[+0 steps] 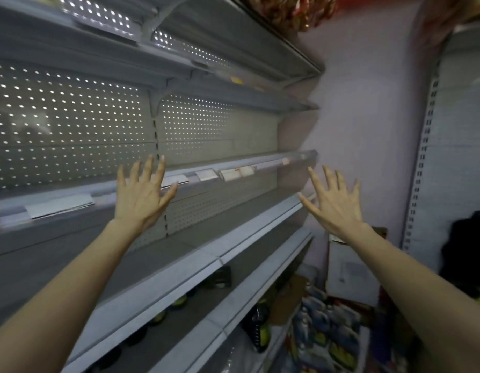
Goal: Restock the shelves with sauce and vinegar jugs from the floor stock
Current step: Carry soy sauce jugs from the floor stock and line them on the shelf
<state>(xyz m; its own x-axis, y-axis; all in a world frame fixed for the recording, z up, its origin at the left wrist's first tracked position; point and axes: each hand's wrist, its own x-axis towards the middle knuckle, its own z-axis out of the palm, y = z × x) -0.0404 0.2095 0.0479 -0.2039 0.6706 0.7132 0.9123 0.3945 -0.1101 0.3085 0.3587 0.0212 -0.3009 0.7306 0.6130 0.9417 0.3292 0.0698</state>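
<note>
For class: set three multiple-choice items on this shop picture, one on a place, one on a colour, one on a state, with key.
1. Where do the packed bottles lie? A on the top shelf; B low right, beside the shelves; C in a hand.
2. The shelves are: A red; B grey; C green.
3. The left hand and right hand are: A fists; B gripping jugs; C open, fingers spread.
Key: B, low right in the view; B, grey metal throughout; C, both hold nothing.
</note>
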